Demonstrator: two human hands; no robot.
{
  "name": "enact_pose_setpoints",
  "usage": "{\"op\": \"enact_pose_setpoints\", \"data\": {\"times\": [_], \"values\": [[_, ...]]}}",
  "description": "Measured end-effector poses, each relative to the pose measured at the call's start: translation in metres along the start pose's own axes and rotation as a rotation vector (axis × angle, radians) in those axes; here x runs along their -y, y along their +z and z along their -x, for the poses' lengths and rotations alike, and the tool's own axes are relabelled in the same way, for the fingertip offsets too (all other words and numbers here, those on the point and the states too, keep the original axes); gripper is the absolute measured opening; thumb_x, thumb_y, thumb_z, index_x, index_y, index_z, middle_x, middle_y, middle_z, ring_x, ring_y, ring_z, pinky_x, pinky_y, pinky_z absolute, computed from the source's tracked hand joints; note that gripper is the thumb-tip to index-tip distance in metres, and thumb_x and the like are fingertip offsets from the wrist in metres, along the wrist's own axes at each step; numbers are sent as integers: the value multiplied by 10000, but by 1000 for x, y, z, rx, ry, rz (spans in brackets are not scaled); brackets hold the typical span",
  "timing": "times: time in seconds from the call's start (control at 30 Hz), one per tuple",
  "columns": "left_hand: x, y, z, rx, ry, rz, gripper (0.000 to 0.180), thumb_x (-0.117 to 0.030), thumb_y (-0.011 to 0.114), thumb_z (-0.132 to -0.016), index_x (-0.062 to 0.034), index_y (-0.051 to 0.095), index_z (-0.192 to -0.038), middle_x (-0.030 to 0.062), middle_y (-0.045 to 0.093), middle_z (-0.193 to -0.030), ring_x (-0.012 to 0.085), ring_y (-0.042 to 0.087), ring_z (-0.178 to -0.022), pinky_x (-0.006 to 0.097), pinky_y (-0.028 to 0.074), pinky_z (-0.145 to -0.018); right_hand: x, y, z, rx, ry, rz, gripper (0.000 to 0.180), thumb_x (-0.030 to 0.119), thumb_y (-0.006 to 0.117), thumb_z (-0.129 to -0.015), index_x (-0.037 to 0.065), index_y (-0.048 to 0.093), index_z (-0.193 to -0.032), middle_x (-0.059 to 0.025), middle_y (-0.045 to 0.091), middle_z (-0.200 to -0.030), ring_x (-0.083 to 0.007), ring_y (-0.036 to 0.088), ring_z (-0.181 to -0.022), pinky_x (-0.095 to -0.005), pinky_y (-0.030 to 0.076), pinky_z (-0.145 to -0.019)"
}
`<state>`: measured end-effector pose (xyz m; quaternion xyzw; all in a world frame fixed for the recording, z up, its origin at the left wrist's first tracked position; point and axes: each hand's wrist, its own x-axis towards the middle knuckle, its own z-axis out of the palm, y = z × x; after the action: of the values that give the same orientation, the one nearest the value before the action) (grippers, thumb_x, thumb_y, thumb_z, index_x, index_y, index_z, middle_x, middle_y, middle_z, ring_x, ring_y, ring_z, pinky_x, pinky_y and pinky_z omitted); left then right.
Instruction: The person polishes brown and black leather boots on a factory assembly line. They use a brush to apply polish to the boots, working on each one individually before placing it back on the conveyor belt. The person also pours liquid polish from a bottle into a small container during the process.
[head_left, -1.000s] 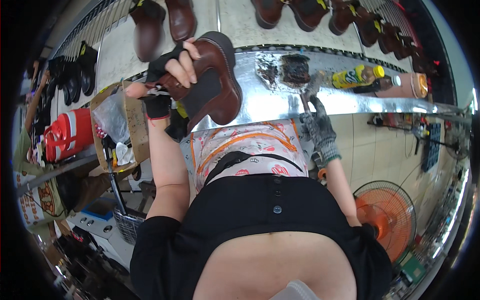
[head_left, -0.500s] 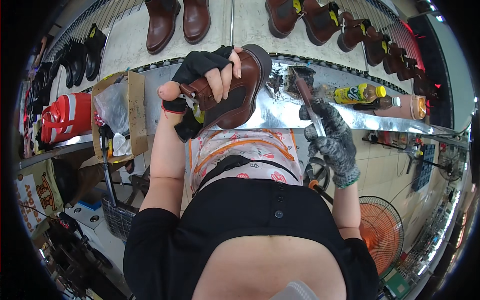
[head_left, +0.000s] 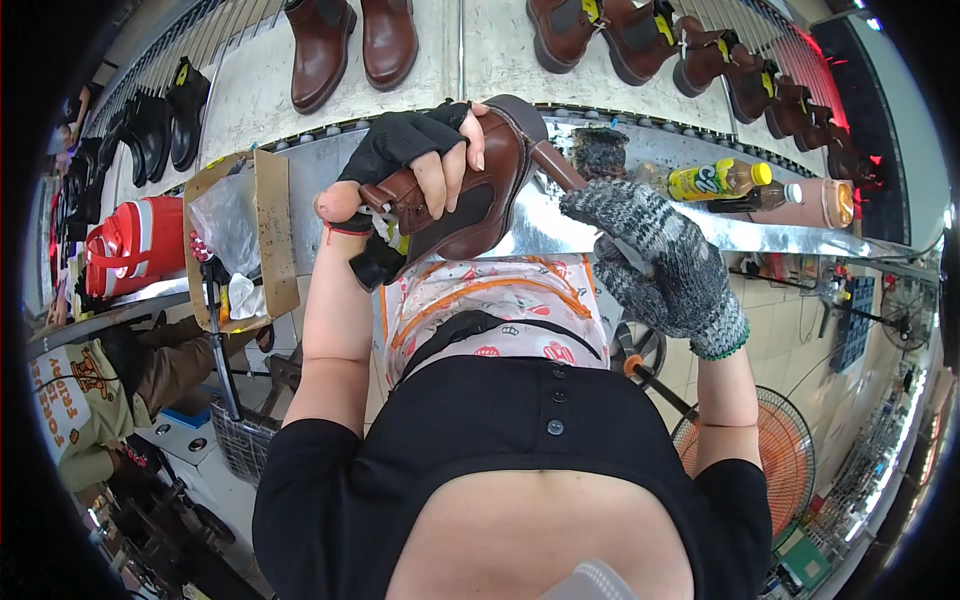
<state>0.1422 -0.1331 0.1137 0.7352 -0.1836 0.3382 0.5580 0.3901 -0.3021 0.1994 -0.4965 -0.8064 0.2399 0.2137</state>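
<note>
1. Watching remotely, I have the right hand (head_left: 668,262) pinching a brown tool (head_left: 558,166), long axis up-left.
2. Left of its tip, sole toward it: the boot (head_left: 507,182), clasped in my left hand (head_left: 408,146); contact unclear.
3. Past the right grip: a blackened pad (head_left: 600,152).

bottles (head_left: 712,181) on metal ledge (head_left: 540,228)

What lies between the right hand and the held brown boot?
A brown tool, held in the right hand, bridges that stretch in the head view; its far end appears to touch the brown boot.
</note>
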Motion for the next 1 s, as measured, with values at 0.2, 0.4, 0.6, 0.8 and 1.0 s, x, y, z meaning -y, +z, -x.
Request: {"op": "enact_pose_setpoints", "data": {"times": [0.2,0.4,0.6,0.8,1.0], "values": [[-2,0,-3,18,-9,-8,896,-950,311,-580,-110,620,-567,25,612,-643,247,536,-820,493,161,-1033,-4,-5,-3,54,-13,6,487,55,587,-776,138,543,-1253,-122,575,-1182,-319,546,-1092,-384,438,-942],[-2,1,-3,10,-21,3,890,-947,325,-579,-113,635,-583,20,619,-653,231,538,-812,483,161,-1033,-7,-12,-9,22,-40,-52,378,115,637,-787,54,600,-1158,-103,636,-1121,-269,599,-1041,-364,449,-916],[3,-4,0,76,30,28,920,-953,329,-571,-92,650,-631,41,612,-675,251,485,-878,473,129,-1028,-7,-15,-11,10,-12,-133,473,337,637,-789,23,606,-1141,-120,655,-1062,-268,625,-976,-358,468,-870],[2,-2,-3,38,19,17,904,-951,336,-570,-103,648,-611,31,620,-663,229,523,-816,463,157,-1028,-10,-17,-13,10,-12,-141,479,343,586,-767,19,616,-1119,-125,659,-1055,-275,634,-934,-364,477,-840],[-2,2,-4,-38,-23,-2,906,-947,321,-580,-98,635,-591,27,614,-639,207,539,-760,445,217,-1002,-10,-15,-13,-14,41,-176,467,354,532,-787,26,626,-1107,-128,668,-989,-286,637,-875,-373,481,-814]]}}
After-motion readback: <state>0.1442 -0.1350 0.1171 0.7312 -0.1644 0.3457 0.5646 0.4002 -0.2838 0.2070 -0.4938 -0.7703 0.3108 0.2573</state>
